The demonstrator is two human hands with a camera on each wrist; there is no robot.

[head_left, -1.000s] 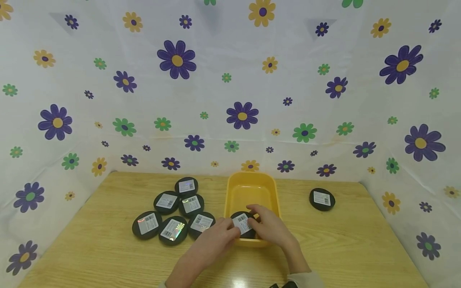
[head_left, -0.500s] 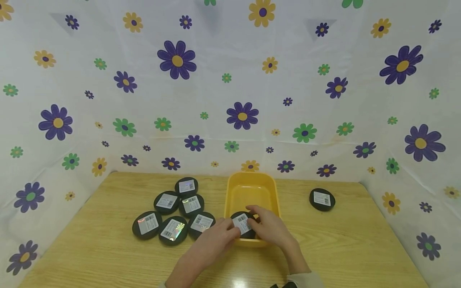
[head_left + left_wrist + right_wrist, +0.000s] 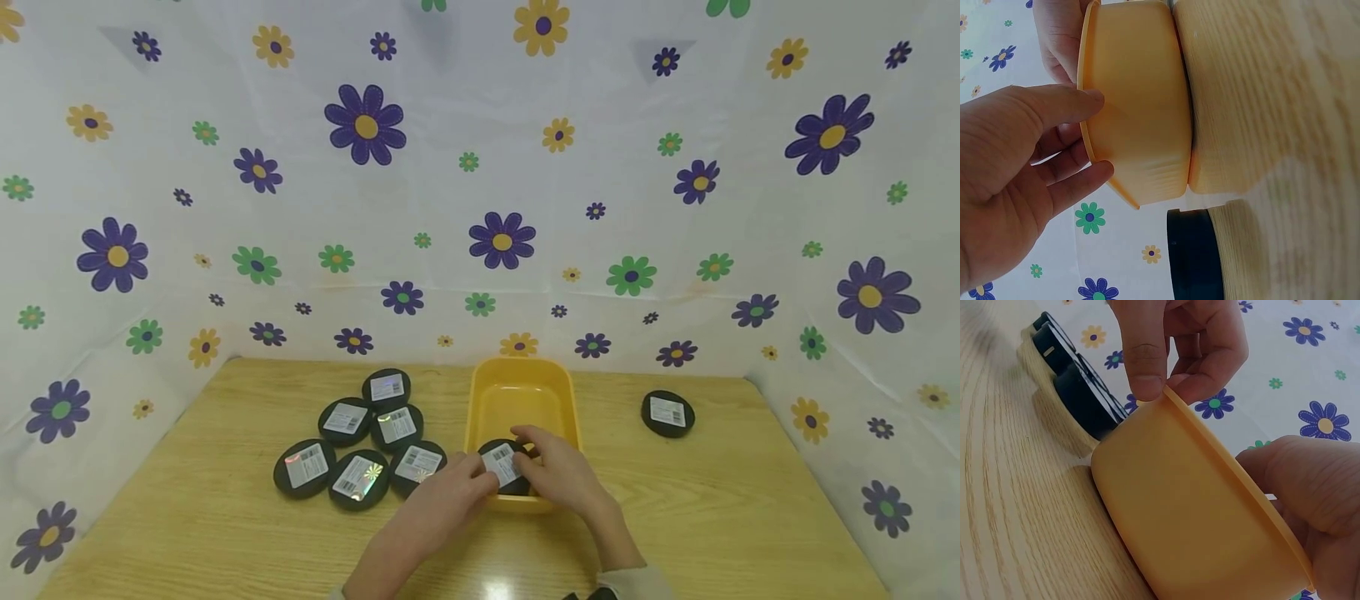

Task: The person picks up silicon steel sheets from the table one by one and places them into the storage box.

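A flat round black container [image 3: 501, 463] with a white barcode label sits label up in the front end of a yellow plastic bin [image 3: 525, 368]. My left hand [image 3: 450, 493] holds its left side across the bin's front left corner. In the left wrist view, the thumb and little finger of the left hand [image 3: 1019, 137] overlap the outer wall of the bin [image 3: 1138, 100], while other fingers go behind the rim. From the right, my right hand [image 3: 564, 471] reaches in and grips the same container. The right wrist view hides the container behind the bin wall [image 3: 1179, 494].
Several similar black containers, one of them the front left one [image 3: 304, 468], lie label up in a cluster left of the bin. Another black container [image 3: 667, 414] lies alone at the right on the wooden table [image 3: 712, 508]. A flowered white cloth [image 3: 427, 183] stands around the back and sides.
Both hands and the container stay in place in the bin. The head view has shifted very slightly.
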